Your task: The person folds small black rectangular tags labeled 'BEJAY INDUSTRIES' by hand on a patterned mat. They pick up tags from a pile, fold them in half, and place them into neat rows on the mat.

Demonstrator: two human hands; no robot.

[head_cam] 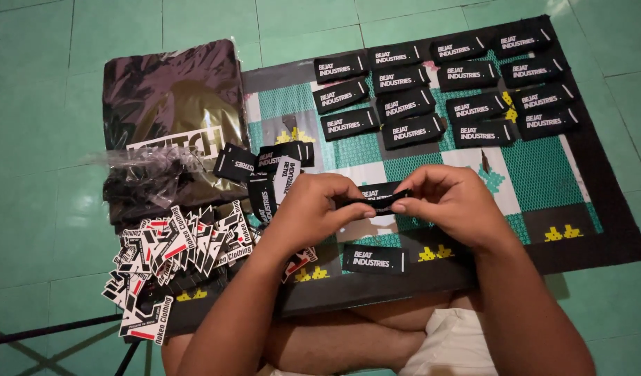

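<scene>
Both hands, left hand (pixel 313 205) and right hand (pixel 449 202), are pinching a black woven label (pixel 379 197) mid-frame, fingers gripping its ends. Finished labels (pixel 442 83) are sitting in rows at upper right of the patterned mat (pixel 543 174).

Mat (pixel 543 181) right half bare; sticker pile (pixel 174 251) crowds left; label rows (pixel 446 83) block far edge.

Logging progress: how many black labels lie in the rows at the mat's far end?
15 labels: three in the left column, four in each of the next three columns. None looks hidden.
</scene>
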